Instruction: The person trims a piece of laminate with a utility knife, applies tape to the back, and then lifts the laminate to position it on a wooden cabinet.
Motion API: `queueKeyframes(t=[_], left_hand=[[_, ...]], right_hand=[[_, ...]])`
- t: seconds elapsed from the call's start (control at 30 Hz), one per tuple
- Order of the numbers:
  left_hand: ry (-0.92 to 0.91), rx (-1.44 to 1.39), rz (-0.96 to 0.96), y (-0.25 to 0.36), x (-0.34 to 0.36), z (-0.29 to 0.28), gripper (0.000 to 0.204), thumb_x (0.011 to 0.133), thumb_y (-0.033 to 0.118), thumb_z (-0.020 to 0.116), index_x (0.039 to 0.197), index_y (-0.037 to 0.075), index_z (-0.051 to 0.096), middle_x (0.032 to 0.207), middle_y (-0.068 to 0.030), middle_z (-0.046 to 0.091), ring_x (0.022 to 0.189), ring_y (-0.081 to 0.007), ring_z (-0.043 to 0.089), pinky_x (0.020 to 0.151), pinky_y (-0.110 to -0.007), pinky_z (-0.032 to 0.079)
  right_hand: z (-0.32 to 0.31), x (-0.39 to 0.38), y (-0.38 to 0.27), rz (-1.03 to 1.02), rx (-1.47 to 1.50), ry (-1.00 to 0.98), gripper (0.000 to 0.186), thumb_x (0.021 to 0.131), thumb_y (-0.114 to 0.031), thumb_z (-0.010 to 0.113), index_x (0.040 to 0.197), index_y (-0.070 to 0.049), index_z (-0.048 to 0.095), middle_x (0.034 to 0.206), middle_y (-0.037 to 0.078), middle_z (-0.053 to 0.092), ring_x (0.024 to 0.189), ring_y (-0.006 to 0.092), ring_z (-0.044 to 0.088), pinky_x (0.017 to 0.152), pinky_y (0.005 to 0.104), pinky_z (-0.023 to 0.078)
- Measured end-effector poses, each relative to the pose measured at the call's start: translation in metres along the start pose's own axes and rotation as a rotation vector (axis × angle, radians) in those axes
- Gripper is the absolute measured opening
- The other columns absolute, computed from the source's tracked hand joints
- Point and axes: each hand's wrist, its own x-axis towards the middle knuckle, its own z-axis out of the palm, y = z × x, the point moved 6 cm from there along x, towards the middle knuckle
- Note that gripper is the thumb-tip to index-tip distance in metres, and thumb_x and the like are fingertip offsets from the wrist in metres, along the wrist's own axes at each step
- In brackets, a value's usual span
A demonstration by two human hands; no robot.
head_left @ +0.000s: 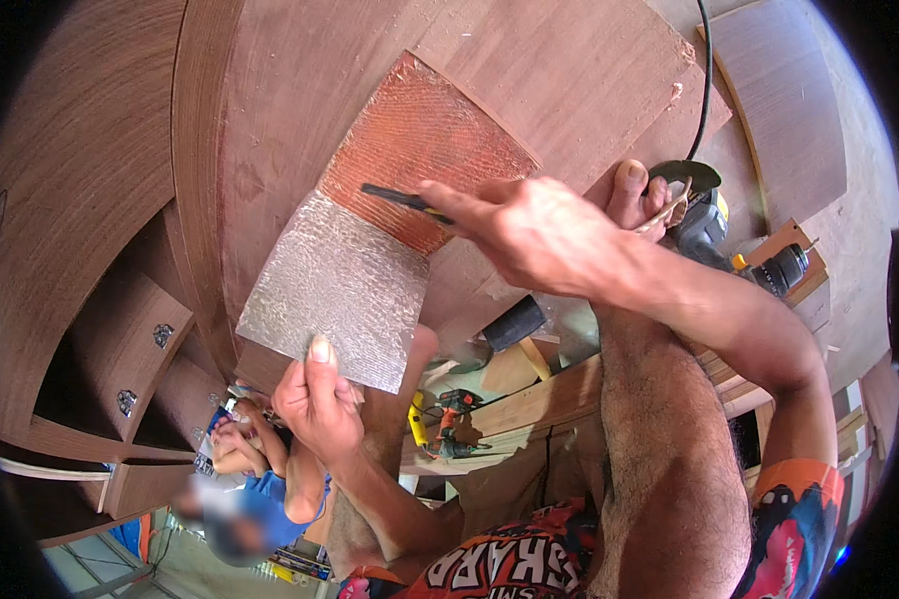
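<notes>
Lying on a large wood-grain panel [300, 90] is a flat piece with a silvery, wrinkled part [335, 285] and a reddish-orange, finely ridged part [430, 135]. Whether these are one sheet or two pieces that meet, I cannot tell. My left hand [320, 404] grips the near edge of the silvery part, thumb on top and fingers beneath. Above the piece, my right hand [539, 235] is closed round a slim black hand tool [395, 195]. Its tip points left over the line between the two parts; its exact kind is unclear.
An angle grinder [704, 225] with a black cable [708, 90] lies at right, beside my foot [629, 190]. Below the panel are an orange-and-black drill [456, 414] and a yellow tool [417, 424]. Wooden cabinetwork [70, 200] stands at left; another person [285, 489] sits at lower left.
</notes>
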Motion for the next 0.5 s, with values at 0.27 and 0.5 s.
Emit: queueKeyframes(t=[0.27,0.5], left_hand=[[0.010,0.004,0.000,-0.004,-0.003,0.001,0.040,0.102,0.025,0.066,0.067,0.013,0.049,0.053,0.0049,0.043,0.041,-0.0035,0.037,0.039,-0.021,0.031],[0.016,-0.050,0.007,-0.005,-0.005,0.002,0.040,0.102,0.025,0.065,0.068,0.014,0.048,0.054,0.0058,0.043,0.041,-0.0027,0.036,0.040,-0.022,0.031]], right_hand=[[0.046,0.043,-0.008,-0.032,-0.045,0.037,0.063,0.091,-0.014,0.058,0.152,-0.002,0.046,0.083,0.025,0.067,0.066,0.0382,0.071,0.059,0.0483,0.057],[0.045,0.056,-0.009,-0.029,-0.047,-0.070,0.061,0.091,-0.013,0.057,0.150,-0.002,0.049,0.059,0.019,0.061,0.056,0.0368,0.068,0.053,0.0477,0.057]])
